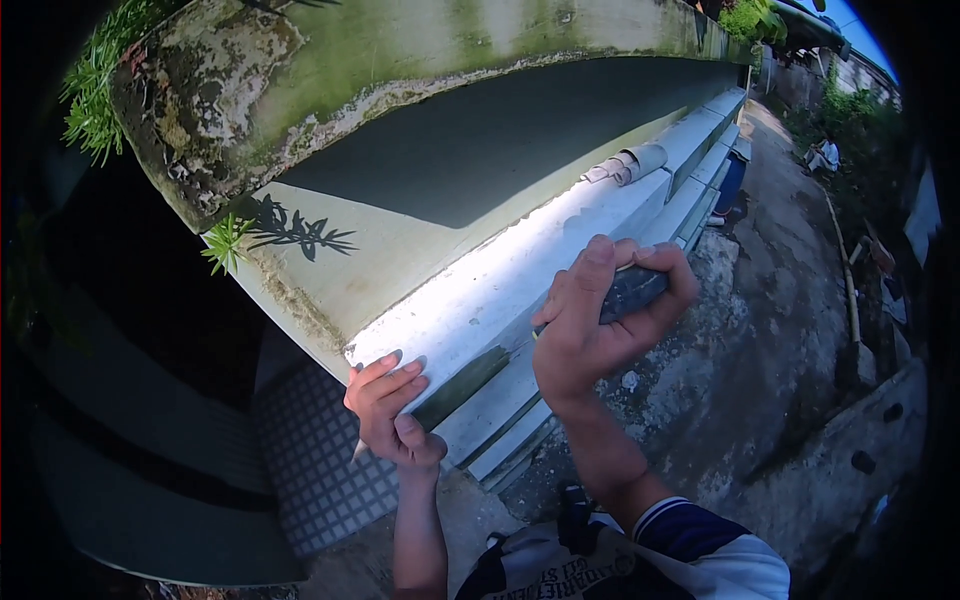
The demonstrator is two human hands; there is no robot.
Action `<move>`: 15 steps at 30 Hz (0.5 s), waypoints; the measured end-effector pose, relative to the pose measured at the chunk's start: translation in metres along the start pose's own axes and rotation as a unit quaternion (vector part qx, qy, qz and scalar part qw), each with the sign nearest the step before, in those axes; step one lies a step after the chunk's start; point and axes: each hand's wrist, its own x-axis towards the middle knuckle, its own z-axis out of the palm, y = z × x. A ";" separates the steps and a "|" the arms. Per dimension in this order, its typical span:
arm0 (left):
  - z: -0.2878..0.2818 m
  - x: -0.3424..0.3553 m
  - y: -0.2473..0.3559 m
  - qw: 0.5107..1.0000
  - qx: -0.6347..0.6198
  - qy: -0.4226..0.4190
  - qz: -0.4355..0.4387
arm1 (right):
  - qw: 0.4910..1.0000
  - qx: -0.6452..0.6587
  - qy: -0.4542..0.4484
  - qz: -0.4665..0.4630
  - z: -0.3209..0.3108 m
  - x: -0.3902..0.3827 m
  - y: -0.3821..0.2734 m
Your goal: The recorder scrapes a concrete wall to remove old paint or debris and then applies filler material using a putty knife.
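Left fingers (397,381) on ledge (480,283), cylinder (646,158) beyond

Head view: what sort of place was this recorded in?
Outdoors, most likely a narrow lane beside a house or similar building: a weathered path runs off into the distance, a moss-stained wall stands beyond the white ledge, and leafy plants grow along the path's right side.

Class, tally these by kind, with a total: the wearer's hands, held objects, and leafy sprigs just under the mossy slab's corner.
Hands (left hand, right hand): 2
Dark held object: 1
Leafy sprig: 1
Total: 4
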 end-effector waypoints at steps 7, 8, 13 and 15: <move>-0.002 0.001 -0.002 1.000 0.002 -0.005 0.009 | 0.974 0.156 0.122 0.110 -0.002 0.027 -0.038; -0.002 0.001 -0.003 1.000 0.003 -0.006 0.010 | 0.984 0.118 0.113 0.079 0.003 0.024 -0.032; -0.004 -0.001 -0.004 1.000 0.004 -0.003 0.010 | 0.966 0.204 0.080 0.134 -0.007 0.033 -0.050; -0.004 0.000 -0.004 1.000 0.007 -0.004 0.013 | 0.980 0.156 0.079 0.100 0.000 0.022 -0.040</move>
